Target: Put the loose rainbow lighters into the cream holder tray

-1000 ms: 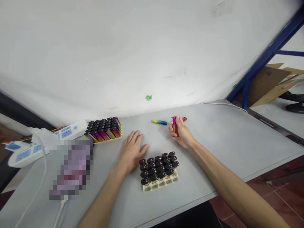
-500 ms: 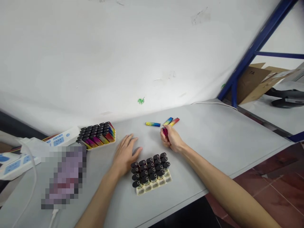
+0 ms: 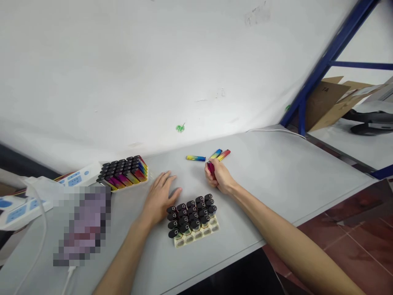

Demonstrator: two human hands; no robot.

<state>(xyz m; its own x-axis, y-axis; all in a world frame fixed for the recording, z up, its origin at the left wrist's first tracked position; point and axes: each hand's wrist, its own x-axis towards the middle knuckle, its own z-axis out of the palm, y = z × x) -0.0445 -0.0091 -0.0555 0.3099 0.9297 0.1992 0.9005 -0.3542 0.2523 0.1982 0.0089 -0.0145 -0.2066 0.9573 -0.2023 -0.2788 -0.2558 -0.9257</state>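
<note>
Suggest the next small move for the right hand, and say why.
Probably bring the right hand over the nearer tray and line up its magenta stick with a slot. The hand is closed around that stick, and the tray's front row shows open oval slots, while upright black-topped sticks stand behind them.
</note>
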